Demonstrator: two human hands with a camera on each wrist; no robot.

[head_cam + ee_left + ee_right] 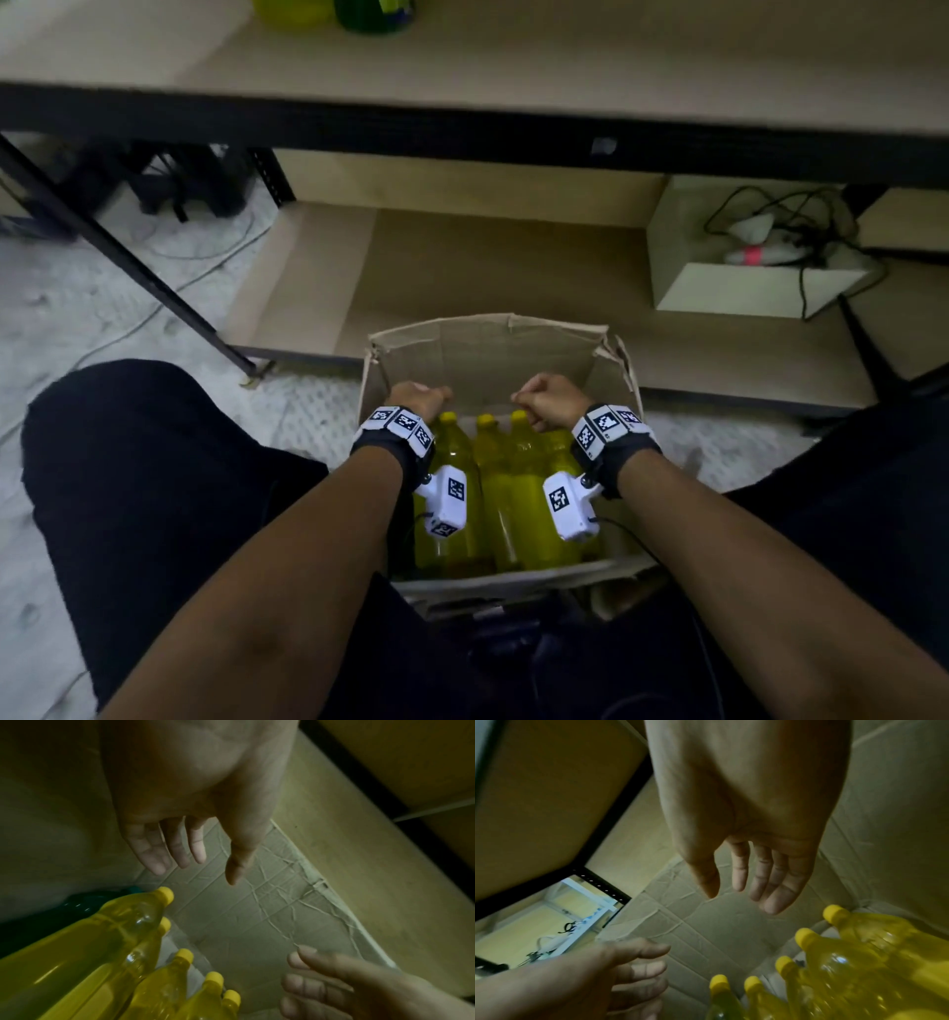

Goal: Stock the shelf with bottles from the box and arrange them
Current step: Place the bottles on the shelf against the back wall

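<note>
Presently, yellow bottles (506,493) lay packed in the box (493,349) below the shelf (462,61), left hand (180,805) and right hand (752,811) hovering empty, fingers loose and apart; probably heavy, smooth, slippery, best gripped at the neck under the cap.

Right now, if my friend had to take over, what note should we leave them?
Left hand: open, holding nothing, over the box.
Right hand: open, holding nothing, beside it.
Yellow bottles: packed at the box's near end; a dark bottle lies beside them.
Done: two bottles already stand on the shelf.
Left: lift out each bottle, then arrange them.
</note>
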